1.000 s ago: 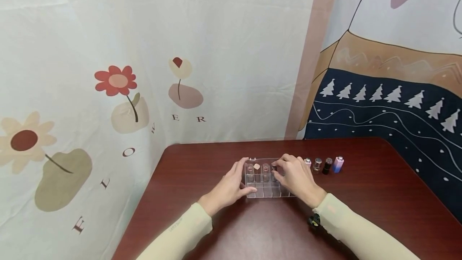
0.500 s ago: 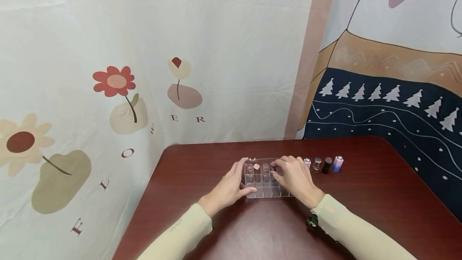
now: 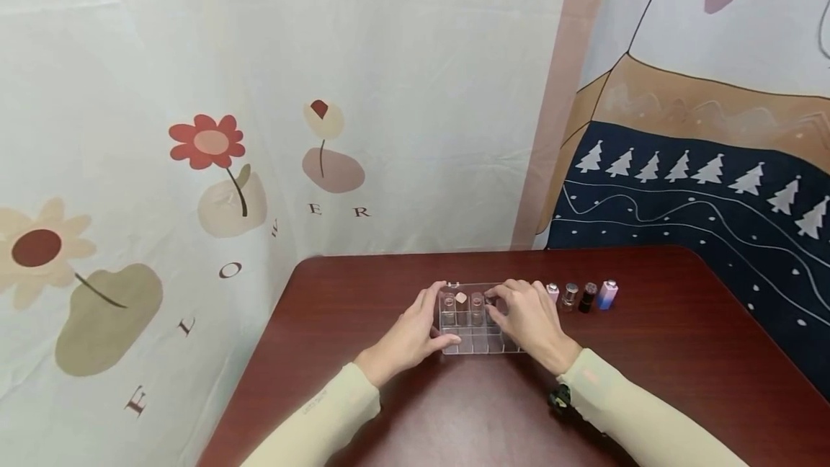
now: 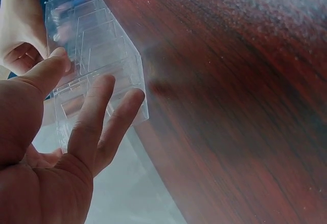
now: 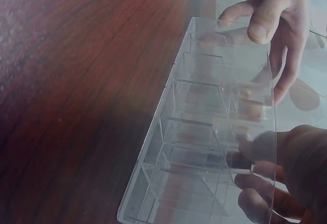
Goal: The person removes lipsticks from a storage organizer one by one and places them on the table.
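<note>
A clear plastic lipstick organizer [image 3: 472, 344] with a grid of compartments lies on the table in front of me. My left hand [image 3: 405, 337] holds its left end, the thumb at the front corner and the fingers along the side and back. Above a back-row compartment, my right hand [image 3: 533, 323] pinches a dark lipstick [image 5: 240, 160], mostly hidden by the fingers in the head view. To its left in the same row stand a clear-capped lipstick [image 3: 477, 307], a peach-topped lipstick [image 3: 461, 298] and another clear-capped lipstick [image 3: 449, 307].
Right of the organizer stand a pink-topped lipstick [image 3: 552, 292], a silver-capped clear tube [image 3: 570, 295], a black lipstick [image 3: 588, 298] and a pink-to-blue lipstick [image 3: 607, 295]. The brown table [image 3: 363, 294] ends against a hanging printed cloth [image 3: 421, 128].
My right fingers have shifted slightly left, and less of the dark lipstick shows between them. The left hand keeps its hold on the organizer's end.
</note>
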